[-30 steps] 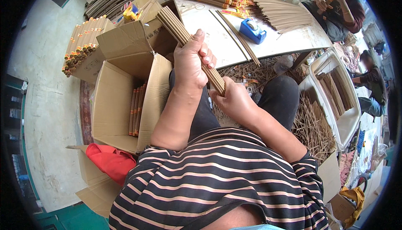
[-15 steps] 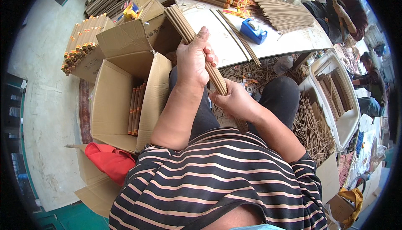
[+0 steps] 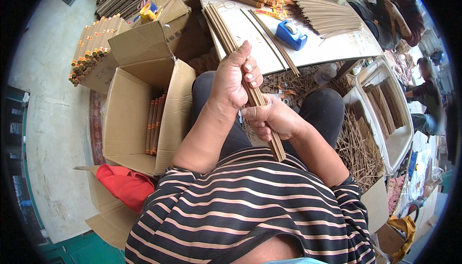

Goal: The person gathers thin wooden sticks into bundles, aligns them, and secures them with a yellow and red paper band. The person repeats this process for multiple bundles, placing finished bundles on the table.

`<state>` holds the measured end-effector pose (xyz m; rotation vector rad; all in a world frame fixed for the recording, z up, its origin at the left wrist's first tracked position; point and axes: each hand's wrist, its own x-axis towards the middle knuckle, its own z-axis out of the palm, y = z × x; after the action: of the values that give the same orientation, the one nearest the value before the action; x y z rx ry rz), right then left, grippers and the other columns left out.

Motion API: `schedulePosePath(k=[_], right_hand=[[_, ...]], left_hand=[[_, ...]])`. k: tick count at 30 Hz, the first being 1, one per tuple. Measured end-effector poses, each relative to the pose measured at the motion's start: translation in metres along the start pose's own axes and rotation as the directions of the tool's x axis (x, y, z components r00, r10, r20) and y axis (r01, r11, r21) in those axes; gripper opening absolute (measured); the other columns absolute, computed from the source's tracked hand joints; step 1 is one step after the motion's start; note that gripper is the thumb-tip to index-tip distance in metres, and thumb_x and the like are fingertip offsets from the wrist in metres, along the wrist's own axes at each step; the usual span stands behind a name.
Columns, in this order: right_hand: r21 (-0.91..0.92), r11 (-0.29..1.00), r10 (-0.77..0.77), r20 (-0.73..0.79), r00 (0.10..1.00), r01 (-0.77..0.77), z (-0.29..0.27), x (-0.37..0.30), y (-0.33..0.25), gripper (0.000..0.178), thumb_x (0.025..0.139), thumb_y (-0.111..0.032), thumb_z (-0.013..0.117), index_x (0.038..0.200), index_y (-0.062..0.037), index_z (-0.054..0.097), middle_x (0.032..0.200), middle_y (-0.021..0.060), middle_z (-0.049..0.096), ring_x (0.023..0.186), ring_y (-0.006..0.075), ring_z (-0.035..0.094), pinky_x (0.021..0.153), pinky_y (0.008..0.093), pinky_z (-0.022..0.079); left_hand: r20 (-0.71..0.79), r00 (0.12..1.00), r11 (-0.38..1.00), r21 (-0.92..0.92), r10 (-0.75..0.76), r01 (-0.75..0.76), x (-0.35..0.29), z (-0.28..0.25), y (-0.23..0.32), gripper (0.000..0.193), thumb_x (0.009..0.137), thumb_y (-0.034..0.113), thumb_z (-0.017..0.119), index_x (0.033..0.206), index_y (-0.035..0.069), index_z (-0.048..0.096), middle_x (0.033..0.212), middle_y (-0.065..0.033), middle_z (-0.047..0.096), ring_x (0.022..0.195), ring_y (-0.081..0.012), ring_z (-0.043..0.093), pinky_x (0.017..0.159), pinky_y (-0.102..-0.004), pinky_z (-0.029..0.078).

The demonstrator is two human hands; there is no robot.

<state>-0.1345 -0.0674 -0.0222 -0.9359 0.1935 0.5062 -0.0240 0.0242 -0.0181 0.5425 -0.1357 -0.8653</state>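
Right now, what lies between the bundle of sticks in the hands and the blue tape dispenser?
In the head view, a few loose sticks lie on the white tabletop between the bundle of sticks and the blue tape dispenser.

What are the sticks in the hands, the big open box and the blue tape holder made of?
The sticks look dull brown and slightly rough, maybe wood or a pressed powder; I can't tell which. The big open box looks like cardboard: plain matte tan, with folding flaps. The blue tape holder is probably hard plastic, since it's smooth, evenly coloured and a bit shiny.
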Motion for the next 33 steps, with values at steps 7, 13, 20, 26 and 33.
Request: schedulePosePath(k=[7,13,20,26,33], right_hand=[[-0.13,0.991,0.033,-0.041,0.999,-0.038,-0.009,-0.002,-0.002,0.02,0.081,-0.007,0.059,0.068,-0.0064,0.044,0.049,0.0004,0.044,0.035,0.0087,0.043,0.032,0.0218,0.037],[-0.478,0.854,0.169,-0.12,0.978,-0.206,-0.038,-0.018,-0.001,0.018,0.081,-0.014,0.065,0.081,-0.0009,0.052,0.058,0.0003,0.05,0.044,0.0075,0.049,0.039,0.0205,0.042],[-0.832,0.521,-0.374,-0.421,0.826,-0.188,-0.11,0.023,-0.044,0.022,0.081,-0.019,0.064,0.083,0.0013,0.058,0.065,0.007,0.058,0.057,0.0153,0.056,0.052,0.0289,0.047],[-0.906,-0.109,-0.702,-0.22,0.677,-0.408,-0.161,0.094,-0.047,0.025,0.084,-0.023,0.055,0.085,0.0013,0.057,0.08,0.0211,0.061,0.075,0.035,0.06,0.069,0.0397,0.048],[-0.888,-0.222,-0.661,-0.165,0.732,-0.402,-0.153,0.1,-0.055,0.014,0.08,-0.012,0.053,0.08,0.0013,0.056,0.075,0.0197,0.062,0.073,0.0336,0.063,0.067,0.0394,0.05]], left_hand=[[-0.171,0.982,0.995,-0.049,0.079,-0.088,0.013,-0.005,0.006,0.03,0.086,0.029,0.061,0.066,0.015,0.045,0.051,0.0041,0.043,0.039,-0.0072,0.039,0.036,-0.022,0.032],[-0.282,0.931,0.97,-0.006,0.233,-0.244,0.032,-0.037,0.032,0.033,0.085,0.03,0.062,0.063,0.015,0.044,0.048,0.0044,0.042,0.037,-0.0069,0.038,0.036,-0.0217,0.032],[-0.261,0.93,0.953,-0.086,0.26,-0.29,0.044,-0.082,0.057,0.037,0.085,0.032,0.062,0.059,0.016,0.042,0.051,0.0044,0.042,0.04,-0.0071,0.039,0.039,-0.0235,0.034],[-0.249,0.956,0.972,-0.135,0.155,-0.192,0.055,-0.077,0.04,0.033,0.086,0.032,0.061,0.063,0.014,0.046,0.052,0.0031,0.045,0.04,-0.0068,0.042,0.038,-0.0213,0.034],[-0.267,0.956,0.975,-0.151,0.121,-0.165,0.054,-0.081,0.038,0.034,0.081,0.037,0.065,0.063,0.015,0.048,0.051,0.0028,0.046,0.04,-0.0081,0.043,0.038,-0.0229,0.035]])
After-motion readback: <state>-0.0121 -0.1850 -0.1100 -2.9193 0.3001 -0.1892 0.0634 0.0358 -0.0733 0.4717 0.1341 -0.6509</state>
